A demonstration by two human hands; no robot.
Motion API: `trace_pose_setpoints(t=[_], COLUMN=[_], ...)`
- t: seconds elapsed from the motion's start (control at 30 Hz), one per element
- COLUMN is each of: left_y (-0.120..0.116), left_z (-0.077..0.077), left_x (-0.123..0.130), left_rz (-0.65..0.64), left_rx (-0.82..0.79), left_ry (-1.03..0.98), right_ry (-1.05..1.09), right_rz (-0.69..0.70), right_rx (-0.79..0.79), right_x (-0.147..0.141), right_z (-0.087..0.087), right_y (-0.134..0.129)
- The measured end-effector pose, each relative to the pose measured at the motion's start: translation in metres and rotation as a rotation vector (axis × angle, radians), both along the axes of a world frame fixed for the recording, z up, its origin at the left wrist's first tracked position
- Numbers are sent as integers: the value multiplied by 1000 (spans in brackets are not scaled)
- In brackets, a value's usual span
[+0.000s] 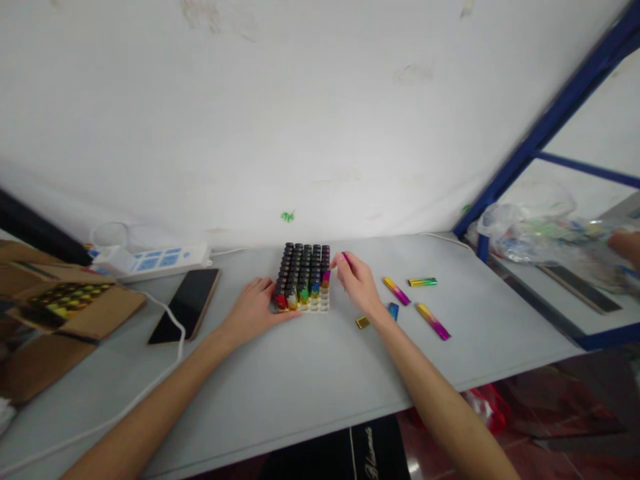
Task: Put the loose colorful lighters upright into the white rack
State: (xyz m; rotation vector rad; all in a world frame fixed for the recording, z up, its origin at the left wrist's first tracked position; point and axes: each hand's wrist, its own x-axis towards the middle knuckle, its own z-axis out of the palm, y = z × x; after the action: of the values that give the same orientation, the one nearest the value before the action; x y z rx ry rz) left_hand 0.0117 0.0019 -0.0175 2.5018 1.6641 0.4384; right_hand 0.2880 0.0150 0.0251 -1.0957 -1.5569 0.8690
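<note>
A white tray [320, 307] stands on the grey table, filled with rows of upright black-topped, coloured pieces [303, 273]; several slots at its near right corner are bare. My left hand [255, 308] rests against the tray's left side and near corner, its fingers around the edge. Just right of the tray, my right hand [354, 279] is closed in a pinch on a small purple piece [345, 257]. Loose shiny pieces lie by my right forearm: a yellow-purple one [397, 291], another [433, 321], a green-gold one [423, 282], a blue one [393, 311] and a gold one [363, 322].
At the left are an open cardboard box [107, 308], a dark phone [187, 303], a white power strip [170, 260] and a white cable [177, 320]. Beyond the blue frame [515, 163] at right are plastic bags [540, 233] and another person's hand [625, 247].
</note>
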Motion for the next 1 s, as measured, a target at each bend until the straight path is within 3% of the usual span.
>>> trace_pose_setpoints(t=[0.23, 0.53, 0.73, 0.83, 1.0], left_y=[1, 0, 0, 1, 1], left_z=[-2, 2, 2, 0, -1], left_x=[-1, -1, 1, 0, 0], left_rz=[8, 10, -1, 2, 8], left_rx=[9, 1, -2, 2, -3], left_ry=[1, 3, 53, 54, 33], right_ry=[-112, -110, 6, -5, -185], right_rz=[-162, -108, -11, 41, -36], right_rx=[3, -14, -60, 14, 231], right_x=[-3, -6, -1, 5, 13], right_z=[-4, -10, -19, -20, -16], right_y=[-15, -15, -15, -14, -13])
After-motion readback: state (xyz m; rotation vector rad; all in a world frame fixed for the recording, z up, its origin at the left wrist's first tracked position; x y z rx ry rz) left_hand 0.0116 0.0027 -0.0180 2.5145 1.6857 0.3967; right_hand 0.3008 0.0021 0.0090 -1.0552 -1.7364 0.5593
